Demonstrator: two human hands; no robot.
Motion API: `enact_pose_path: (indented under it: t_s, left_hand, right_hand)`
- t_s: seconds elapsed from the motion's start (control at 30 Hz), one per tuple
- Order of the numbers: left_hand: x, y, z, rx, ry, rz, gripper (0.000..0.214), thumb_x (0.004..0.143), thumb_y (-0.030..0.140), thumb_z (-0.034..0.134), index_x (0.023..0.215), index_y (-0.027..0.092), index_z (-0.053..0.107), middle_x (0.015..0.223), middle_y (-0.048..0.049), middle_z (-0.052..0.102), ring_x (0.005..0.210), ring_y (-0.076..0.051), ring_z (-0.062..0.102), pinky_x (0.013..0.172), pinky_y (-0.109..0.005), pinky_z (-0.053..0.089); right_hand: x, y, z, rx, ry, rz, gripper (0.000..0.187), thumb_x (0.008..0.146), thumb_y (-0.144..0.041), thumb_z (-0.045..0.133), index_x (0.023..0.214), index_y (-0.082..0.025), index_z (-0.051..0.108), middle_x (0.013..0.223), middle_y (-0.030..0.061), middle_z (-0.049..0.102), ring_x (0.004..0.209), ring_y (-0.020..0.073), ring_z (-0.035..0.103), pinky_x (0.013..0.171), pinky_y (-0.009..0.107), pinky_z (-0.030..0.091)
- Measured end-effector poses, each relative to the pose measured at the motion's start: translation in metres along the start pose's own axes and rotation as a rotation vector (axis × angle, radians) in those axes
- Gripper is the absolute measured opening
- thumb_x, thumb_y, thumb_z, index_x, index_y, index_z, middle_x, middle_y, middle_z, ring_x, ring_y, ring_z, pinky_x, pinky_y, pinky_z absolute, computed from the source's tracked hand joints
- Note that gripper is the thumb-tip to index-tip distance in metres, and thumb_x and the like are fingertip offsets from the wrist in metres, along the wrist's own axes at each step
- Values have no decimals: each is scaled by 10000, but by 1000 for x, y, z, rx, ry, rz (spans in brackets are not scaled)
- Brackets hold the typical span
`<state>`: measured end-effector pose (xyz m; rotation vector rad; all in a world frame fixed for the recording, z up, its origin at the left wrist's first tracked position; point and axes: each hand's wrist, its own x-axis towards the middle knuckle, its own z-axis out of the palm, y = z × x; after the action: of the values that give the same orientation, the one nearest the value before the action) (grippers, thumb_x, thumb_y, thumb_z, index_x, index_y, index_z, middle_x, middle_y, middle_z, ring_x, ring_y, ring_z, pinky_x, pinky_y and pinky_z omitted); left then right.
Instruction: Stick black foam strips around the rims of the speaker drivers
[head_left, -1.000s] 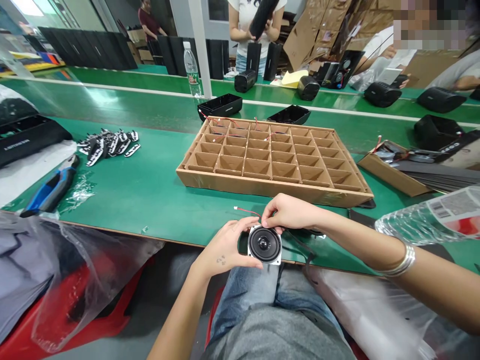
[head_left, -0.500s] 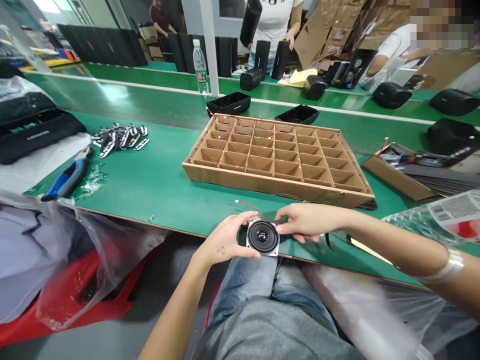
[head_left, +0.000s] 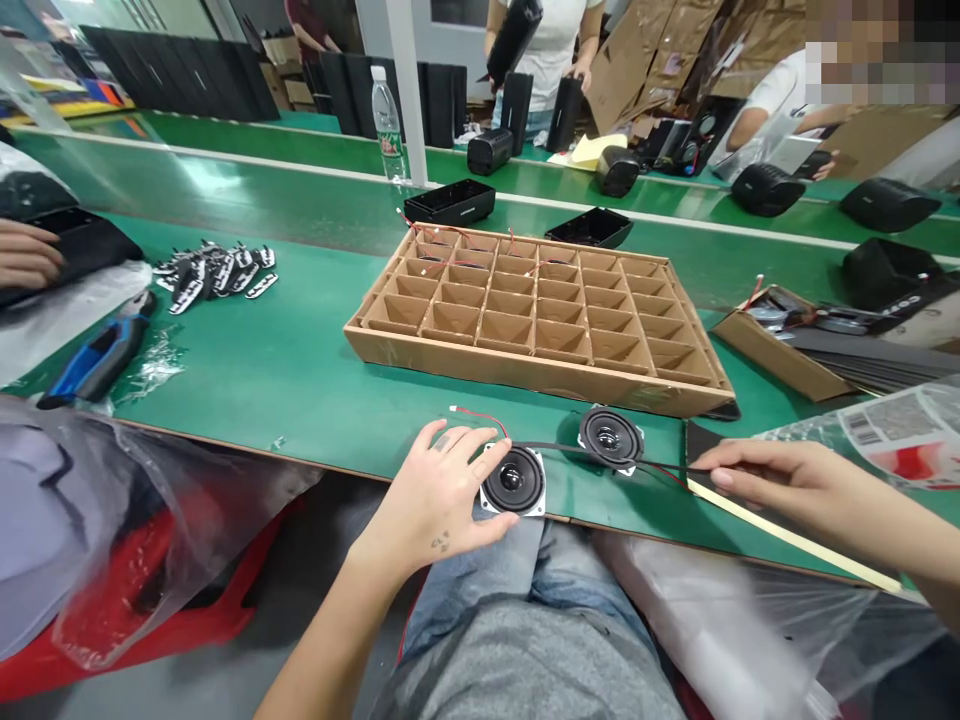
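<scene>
My left hand (head_left: pixel 442 485) grips a small round speaker driver (head_left: pixel 513 480) at the table's front edge, thumb at its lower rim and index finger at its upper rim. A thin black strip (head_left: pixel 555 447) runs from that upper rim to my right hand (head_left: pixel 757 475). The right thumb and fingers are pinched on the strip's other end. Beneath the strip, between my hands, lies a second speaker driver (head_left: pixel 611 438). A red wire with a white plug (head_left: pixel 476 412) extends from the first driver. Near my right fingers is a black sheet with a pale yellow edge (head_left: pixel 795 540).
A divided cardboard tray (head_left: pixel 540 370) stands ahead, with black housings (head_left: pixel 450 203) behind it. Pliers (head_left: pixel 101 355) and a pile of small black-and-white parts (head_left: pixel 217 272) lie left. A co-worker's hand (head_left: pixel 26 255) rests far left. An open carton (head_left: pixel 780 350) sits right.
My right hand has moved right, away from the first driver, drawing the black strip out straight. The second driver, hidden before, now shows. A co-worker's hand has appeared at the left edge.
</scene>
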<state>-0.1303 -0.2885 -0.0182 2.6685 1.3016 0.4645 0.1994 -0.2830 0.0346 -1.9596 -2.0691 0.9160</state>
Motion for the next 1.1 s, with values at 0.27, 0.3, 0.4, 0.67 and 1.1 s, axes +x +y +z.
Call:
enact_pose_path:
  t_s: [0.27, 0.3, 0.4, 0.67, 1.1]
  left_hand:
    - [10, 13, -9, 60, -52, 88, 405, 799, 351, 489, 1145, 141, 504, 1202, -105, 518, 1071, -252, 477, 919, -419, 358]
    - [11, 14, -9, 51, -53, 101, 408, 798, 346, 494, 1147, 135, 500, 1175, -103, 531, 1062, -248, 480, 915, -415, 365]
    - [14, 16, -8, 39, -47, 94, 424, 790, 340, 517, 1150, 118, 493, 1133, -113, 539, 1067, -251, 475, 906, -406, 383]
    - [17, 22, -7, 101, -95, 27, 448, 797, 360, 500, 1173, 119, 494, 1167, -101, 526, 1058, -237, 472, 912, -399, 363]
    - [24, 24, -10, 193, -182, 18, 436, 797, 378, 507, 1203, 219, 487, 1169, -67, 510, 1053, -238, 472, 847, -408, 389]
  right_hand:
    - [-22, 23, 8, 228, -88, 16, 264, 737, -501, 585, 730, -264, 700, 863, 87, 638, 789, 216, 578, 714, 278, 450]
    - [-24, 24, 11, 236, -96, 11, 258, 744, -489, 584, 704, -258, 693, 846, 85, 635, 780, 214, 576, 702, 275, 449]
    - [-28, 29, 21, 260, -91, -39, 276, 734, -485, 593, 657, -233, 674, 778, 73, 632, 717, 202, 575, 639, 260, 452]
    - [-39, 45, 46, 317, -176, -155, 278, 805, -411, 548, 670, -184, 635, 669, 32, 588, 609, 136, 533, 573, 231, 408]
    - [-64, 25, 82, 292, -277, -363, 172, 862, -266, 508, 772, -179, 626, 676, 20, 575, 611, 106, 534, 561, 204, 392]
